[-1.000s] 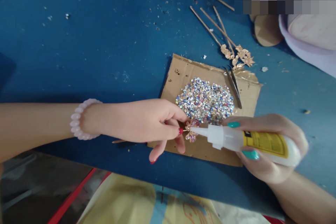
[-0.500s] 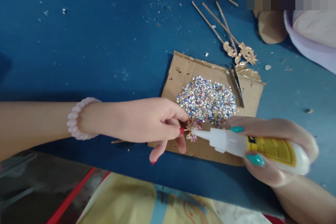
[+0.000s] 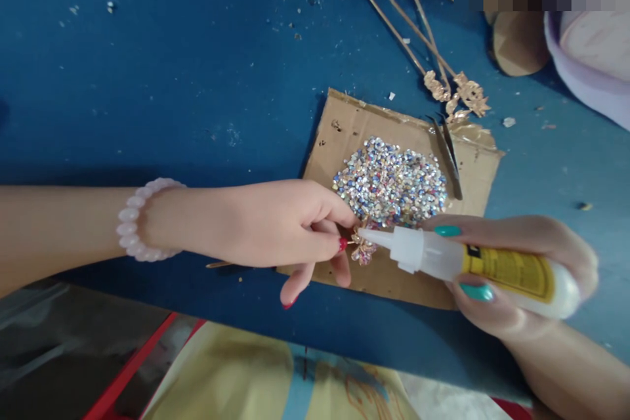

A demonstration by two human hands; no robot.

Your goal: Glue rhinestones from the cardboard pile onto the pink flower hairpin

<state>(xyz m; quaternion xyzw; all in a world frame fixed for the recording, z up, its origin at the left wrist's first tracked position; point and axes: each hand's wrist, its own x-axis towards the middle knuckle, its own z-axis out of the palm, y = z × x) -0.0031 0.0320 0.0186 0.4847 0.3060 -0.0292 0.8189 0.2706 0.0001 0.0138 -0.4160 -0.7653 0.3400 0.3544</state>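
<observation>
The left hand [image 3: 280, 226] pinches a small gold-and-pink metal flower [image 3: 363, 252] over flat brown cardboard [image 3: 403, 292]; the right hand [image 3: 556, 236] grips a white plastic, yellow-labelled bottle [image 3: 502, 270]. Squeeze softly, with its thin tip [image 3: 369, 235] near the petals [image 3: 363, 256]

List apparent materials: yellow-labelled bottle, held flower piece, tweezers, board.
Bottle: likely plastic; smooth, translucent white body.
Flower piece: perhaps metal; shiny gold tone.
Tweezers: probably steel; dull grey sheen.
Board: likely cardboard; matte brown, creased surface.
</observation>
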